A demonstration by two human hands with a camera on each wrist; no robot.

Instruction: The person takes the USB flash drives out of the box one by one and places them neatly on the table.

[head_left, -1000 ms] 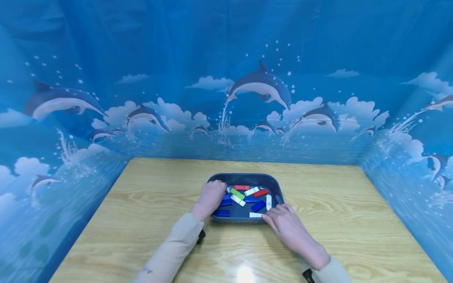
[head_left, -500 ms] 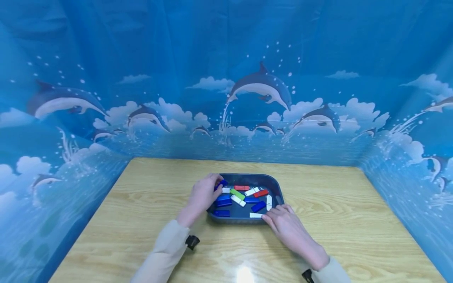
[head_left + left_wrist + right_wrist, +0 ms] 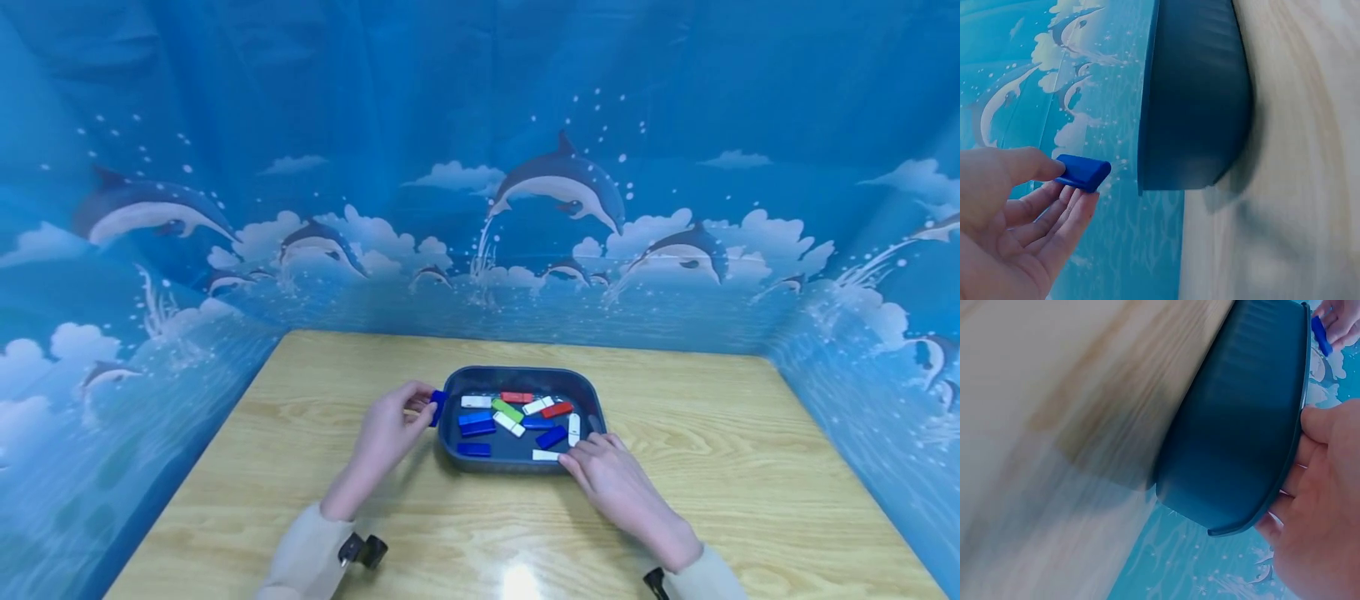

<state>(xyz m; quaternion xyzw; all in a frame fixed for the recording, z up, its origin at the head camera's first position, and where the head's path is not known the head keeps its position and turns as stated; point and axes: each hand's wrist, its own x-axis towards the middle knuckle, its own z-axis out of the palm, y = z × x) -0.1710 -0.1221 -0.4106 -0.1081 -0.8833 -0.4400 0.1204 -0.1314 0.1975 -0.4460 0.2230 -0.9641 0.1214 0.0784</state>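
My left hand pinches a blue USB flash drive between thumb and fingertips, just outside the left end of a dark plastic bin. In the right wrist view that drive and part of the left hand show past the bin's far end. My right hand holds the bin's rim at its near right corner, its fingers reaching over the edge. Inside the bin lie several USB flash drives, among them a green one, a red one, a white one and a dark blue one.
The bin stands on a wood-grain table. A blue curtain printed with dolphins encloses the table at the back and both sides. Dark wrist camera mounts sit at the sleeves.
My left hand has lifted the blue flash drive out of the bin and carried it left, past the rim, uncovering a white drive. The right hand stays at the near right corner.
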